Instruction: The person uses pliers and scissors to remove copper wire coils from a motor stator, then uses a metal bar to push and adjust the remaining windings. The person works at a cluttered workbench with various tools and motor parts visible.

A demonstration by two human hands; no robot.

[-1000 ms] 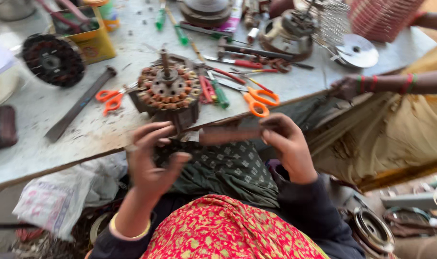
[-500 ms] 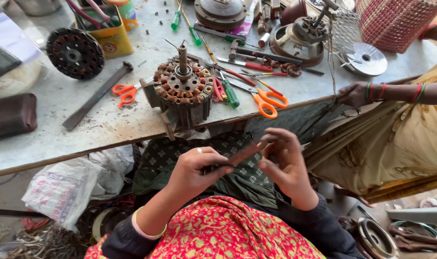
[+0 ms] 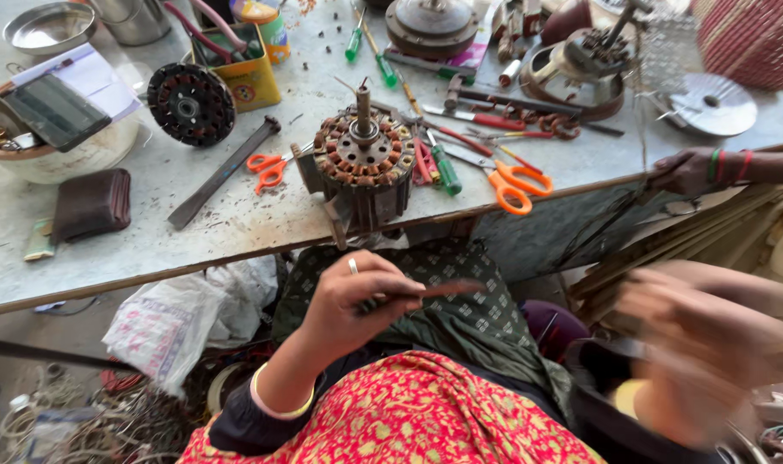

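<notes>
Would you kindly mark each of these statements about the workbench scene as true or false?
1. The left hand pinches a thin brown strip in its fingers. True.
2. The right hand is sharp and rests flat on the table. False: it is blurred and off the table, at the lower right.
3. The wound motor stator stands at the table's near edge. True.
4. Both pairs of scissors have blue handles. False: the scissors right of the stator and the smaller pair left of it have orange handles.
5. Another person's hand touches the table's right edge. True.
</notes>
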